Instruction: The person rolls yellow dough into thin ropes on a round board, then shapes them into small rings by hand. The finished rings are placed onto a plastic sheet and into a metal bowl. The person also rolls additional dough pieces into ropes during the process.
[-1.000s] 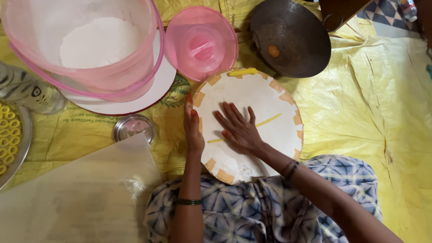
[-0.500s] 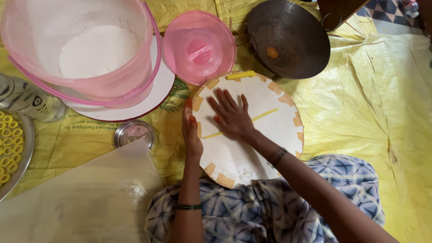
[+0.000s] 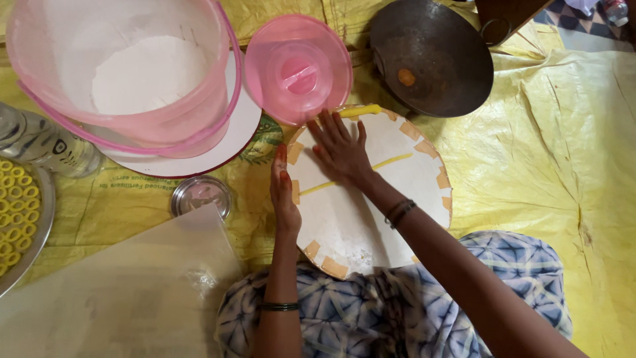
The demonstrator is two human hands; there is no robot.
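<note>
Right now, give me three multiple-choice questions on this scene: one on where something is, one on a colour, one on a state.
1. Where does the right hand lie?
A. in the bucket
B. flat on the round white board
C. on the dark pan

2. What colour is the round lid?
A. pink
B. green
C. black

3. How is the bucket?
A. shut with a lid
B. tipped over
C. open, with white powder inside

B: palm spread on the board. A: the lid is pink. C: powder shows through the open top.
</note>
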